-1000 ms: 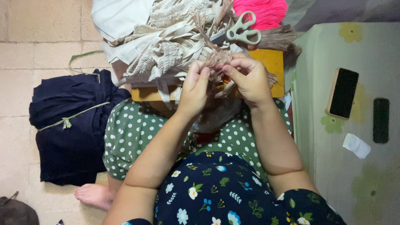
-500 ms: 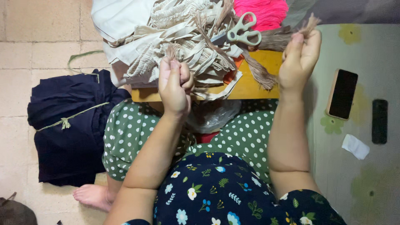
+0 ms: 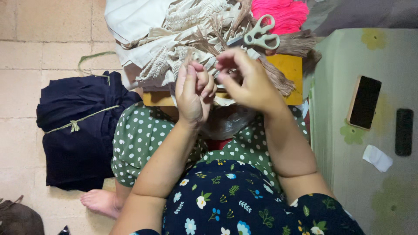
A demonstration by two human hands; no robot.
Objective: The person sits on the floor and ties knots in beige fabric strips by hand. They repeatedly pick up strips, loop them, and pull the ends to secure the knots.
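Observation:
My left hand (image 3: pixel 193 89) is closed around thin beige fibre strands (image 3: pixel 209 37) that rise from its fist over the yellow board (image 3: pixel 289 69). My right hand (image 3: pixel 246 78) hovers just right of it, fingers curled and pinching toward the same strands near the left fingertips. A heap of beige ruffled fabric strips (image 3: pixel 174 48) lies beyond both hands. Pale green scissors (image 3: pixel 261 37) rest on top of the heap, just above my right hand. A brown fringe bundle (image 3: pixel 296 43) lies beside the scissors.
A pink yarn ball (image 3: pixel 281 13) sits at the top. A folded navy cloth bundle tied with cord (image 3: pixel 78 126) lies on the tiled floor at left. On the green mat (image 3: pixel 374 182) at right lie a phone (image 3: pixel 365 102), a dark remote (image 3: pixel 404 131) and a white paper scrap (image 3: pixel 377 157).
My right hand swung out to the right with a strand, then came back to meet the left hand. The left hand stayed roughly in place above the board.

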